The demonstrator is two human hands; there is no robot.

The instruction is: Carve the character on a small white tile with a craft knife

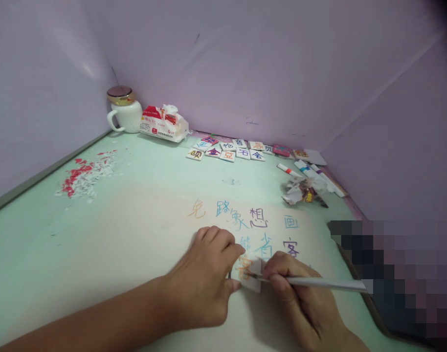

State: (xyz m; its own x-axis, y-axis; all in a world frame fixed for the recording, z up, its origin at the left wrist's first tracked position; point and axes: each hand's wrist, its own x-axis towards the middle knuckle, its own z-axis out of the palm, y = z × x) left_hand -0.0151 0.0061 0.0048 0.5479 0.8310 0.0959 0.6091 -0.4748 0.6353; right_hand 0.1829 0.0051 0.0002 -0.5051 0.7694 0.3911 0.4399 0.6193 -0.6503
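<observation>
My left hand (209, 276) grips the left edge of a small white tile (253, 286) between thumb and fingers. An orange written character shows on the tile's face. My right hand (304, 300) is closed round a slim tool with a silvery-white handle (326, 282), and its dark tip touches the tile beside the orange strokes. Coloured characters, among them a purple one (258, 218) and a blue one (291, 222), are written on the pale table (135, 244) beyond my hands.
Lettered tiles (243, 153) lie in rows near the back wall. Markers (324, 178) and a crumpled wrapper (302, 190) are at the right. Back left stand a lidded white cup (130, 116) and a tissue pack (165, 123). Red and white shavings (86, 173) lie left. A pixelated area covers the right.
</observation>
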